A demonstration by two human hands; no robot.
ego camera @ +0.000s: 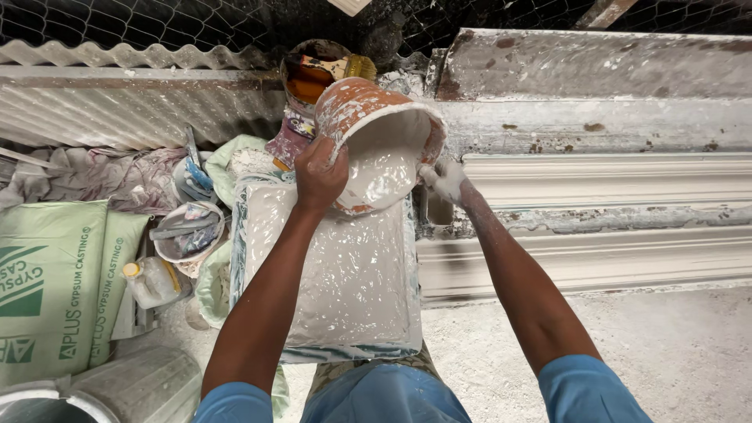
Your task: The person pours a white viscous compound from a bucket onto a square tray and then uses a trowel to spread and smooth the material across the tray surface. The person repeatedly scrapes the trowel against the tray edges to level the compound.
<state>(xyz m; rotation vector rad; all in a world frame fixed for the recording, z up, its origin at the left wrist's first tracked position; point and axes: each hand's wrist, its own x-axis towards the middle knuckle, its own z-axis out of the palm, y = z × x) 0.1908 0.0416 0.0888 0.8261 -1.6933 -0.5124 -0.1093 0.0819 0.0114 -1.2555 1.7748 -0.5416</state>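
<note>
My left hand (319, 174) grips the rim of an orange bucket (356, 106) that is tilted toward me, its inside coated with wet white plaster (384, 168). On the opposite rim is my right hand (445, 180), smeared with plaster and closed on the edge. Below the bucket lies a rectangular slab of grey-white plaster (345, 274) in a flat mould, its surface splattered.
A long white moulded cornice form (595, 211) runs along the right. Green gypsum sacks (55, 282) lie at the left. A small bowl with tools (186, 231), a plastic bottle (153, 280), a tin with a brush (317, 70) and a grey bucket (117, 388) stand around.
</note>
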